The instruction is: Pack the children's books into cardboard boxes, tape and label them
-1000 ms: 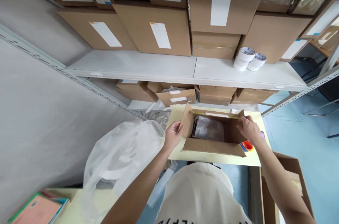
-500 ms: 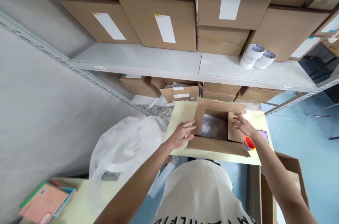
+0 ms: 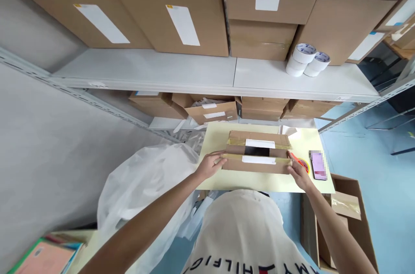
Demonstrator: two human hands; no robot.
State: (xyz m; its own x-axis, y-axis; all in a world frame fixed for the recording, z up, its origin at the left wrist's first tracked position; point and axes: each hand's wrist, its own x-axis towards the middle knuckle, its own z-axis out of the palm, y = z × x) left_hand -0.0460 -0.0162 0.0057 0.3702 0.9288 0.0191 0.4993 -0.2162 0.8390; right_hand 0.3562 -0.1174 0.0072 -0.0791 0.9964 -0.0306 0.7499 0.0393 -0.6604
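A cardboard box (image 3: pixel 233 166) lies on the pale yellow table in front of me. Its long front and rear flaps lean inward, each with a white label strip, and a dark gap shows between them. My left hand (image 3: pixel 211 165) grips the box at the left end of its front flap, thumb on the near side. At the right end, my right hand (image 3: pixel 298 173) has its fingers on the flap's corner and side. Just beyond the right hand is an orange tape dispenser (image 3: pixel 304 164), partly hidden by it.
A phone (image 3: pixel 318 165) lies at the table's (image 3: pixel 214 135) right. Tape rolls (image 3: pixel 304 55) stand on the grey shelf (image 3: pixel 194 68) among boxes. A white plastic bag (image 3: pixel 145 187) bulges at the left. An open carton (image 3: pixel 353 239) sits on the floor at the right.
The box's side flaps have gone in, and its front and rear flaps have swung up and inward over the opening. Both hands have come onto the box's ends. My view has shifted slightly.
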